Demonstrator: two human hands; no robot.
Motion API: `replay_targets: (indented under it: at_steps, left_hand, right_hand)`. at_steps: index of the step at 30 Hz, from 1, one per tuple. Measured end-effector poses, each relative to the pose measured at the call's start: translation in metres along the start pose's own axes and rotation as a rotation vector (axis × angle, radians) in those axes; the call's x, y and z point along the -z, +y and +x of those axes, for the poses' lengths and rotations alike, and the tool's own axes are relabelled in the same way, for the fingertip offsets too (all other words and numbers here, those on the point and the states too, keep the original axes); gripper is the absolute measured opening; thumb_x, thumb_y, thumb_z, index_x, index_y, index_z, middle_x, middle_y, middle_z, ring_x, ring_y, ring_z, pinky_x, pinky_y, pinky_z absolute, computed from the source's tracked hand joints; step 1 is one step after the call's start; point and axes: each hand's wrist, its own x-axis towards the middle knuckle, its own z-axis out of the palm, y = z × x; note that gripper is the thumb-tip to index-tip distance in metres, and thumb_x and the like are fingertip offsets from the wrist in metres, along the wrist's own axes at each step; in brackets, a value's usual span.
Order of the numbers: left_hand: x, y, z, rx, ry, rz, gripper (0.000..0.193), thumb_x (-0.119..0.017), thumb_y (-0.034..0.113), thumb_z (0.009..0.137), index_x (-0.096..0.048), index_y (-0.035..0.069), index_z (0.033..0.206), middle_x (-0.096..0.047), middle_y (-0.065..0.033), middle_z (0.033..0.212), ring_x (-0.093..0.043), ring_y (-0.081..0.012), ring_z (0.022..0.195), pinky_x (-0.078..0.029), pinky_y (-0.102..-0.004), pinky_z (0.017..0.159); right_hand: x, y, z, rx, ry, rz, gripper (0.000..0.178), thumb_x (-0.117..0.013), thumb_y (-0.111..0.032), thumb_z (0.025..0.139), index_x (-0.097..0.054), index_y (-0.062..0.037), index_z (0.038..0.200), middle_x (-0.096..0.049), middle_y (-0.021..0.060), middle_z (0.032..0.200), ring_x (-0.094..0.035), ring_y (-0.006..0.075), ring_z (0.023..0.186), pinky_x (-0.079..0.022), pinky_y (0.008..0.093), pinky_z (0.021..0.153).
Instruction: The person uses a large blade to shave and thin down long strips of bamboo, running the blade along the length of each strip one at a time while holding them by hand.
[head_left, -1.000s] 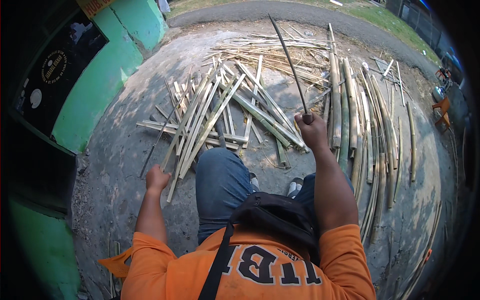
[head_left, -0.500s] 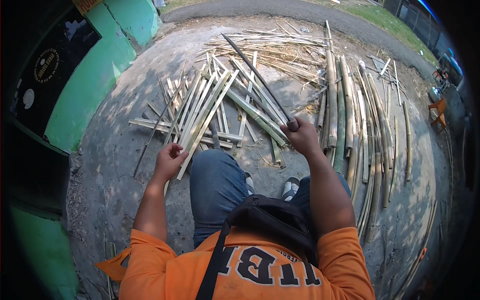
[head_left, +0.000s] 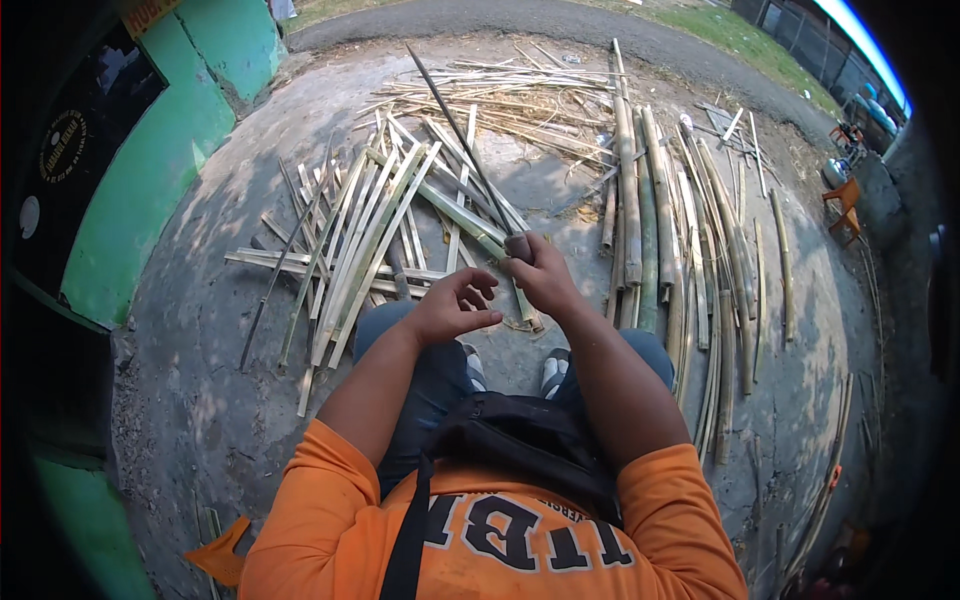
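My right hand (head_left: 545, 280) is wrapped around the handle of a long dark machete (head_left: 460, 135), whose narrow blade slants up and away to the left. My left hand (head_left: 452, 306) hovers over my knees, close beside the right one, fingers parted and slightly curled with nothing in them. Just beyond my left knee lies a loose pile of split bamboo strips (head_left: 375, 240), crossing at many angles. A green bamboo piece (head_left: 455, 212) lies under the blade's line.
Whole bamboo poles (head_left: 650, 220) lie in a row on the right. Thin bamboo strips (head_left: 480, 95) are scattered further off. A green wall (head_left: 150, 200) stands on the left, an orange chair (head_left: 842, 208) at the far right. A second long dark rod (head_left: 265, 305) lies left of the pile.
My left hand has left the bamboo strips and moved right, toward the right hand. The right hand with the machete has shifted left and slightly nearer. The view has turned a little.
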Motion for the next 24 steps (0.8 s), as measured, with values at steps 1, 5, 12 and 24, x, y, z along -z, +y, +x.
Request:
replay_targets:
  at_steps: [1,5,12,24]
  left_hand:
    - [-0.003,0.004,0.001,-0.02,-0.038,0.076,0.065,-0.091,0.023,0.079,-0.061,0.004,0.134,-0.066,-0.0077,0.12,-0.068,-0.0147,0.098,-0.054,-0.0303,0.082]
    - [-0.008,0.011,-0.003,-0.033,-0.02,0.244,0.072,-0.094,0.026,0.074,-0.059,0.004,0.133,-0.067,-0.0065,0.117,-0.068,-0.0188,0.1,-0.053,-0.0364,0.086]
    - [-0.026,0.006,0.018,-0.366,0.396,0.352,0.046,-0.088,0.017,0.079,-0.064,0.003,0.117,-0.072,-0.0089,0.104,-0.071,-0.0203,0.097,-0.057,-0.0362,0.079]
    - [-0.019,-0.033,0.044,-0.092,0.109,0.294,0.054,-0.082,0.018,0.087,-0.059,0.003,0.133,-0.068,-0.0105,0.125,-0.066,-0.021,0.114,-0.056,-0.0359,0.089]
  right_hand:
    - [-0.006,0.001,0.002,-0.013,-0.053,0.164,0.037,-0.075,-0.025,0.089,-0.063,-0.0013,0.116,-0.066,0.0104,0.091,-0.062,0.0187,0.078,-0.051,0.0362,0.07]
    - [-0.03,-0.02,0.005,-0.018,-0.12,0.265,0.037,-0.074,-0.032,0.099,-0.057,-0.0037,0.116,-0.063,0.004,0.091,-0.058,0.0116,0.077,-0.05,0.0324,0.065]
    - [-0.058,-0.005,0.006,0.064,-0.199,0.493,0.039,-0.074,-0.034,0.099,-0.054,-0.0054,0.117,-0.061,0.009,0.102,-0.061,0.0177,0.089,-0.053,0.0363,0.076]
    - [-0.001,-0.006,-0.004,0.128,-0.018,0.025,0.049,-0.072,-0.047,0.093,-0.064,-0.0055,0.118,-0.067,0.0237,0.115,-0.064,0.0431,0.112,-0.05,0.0503,0.094]
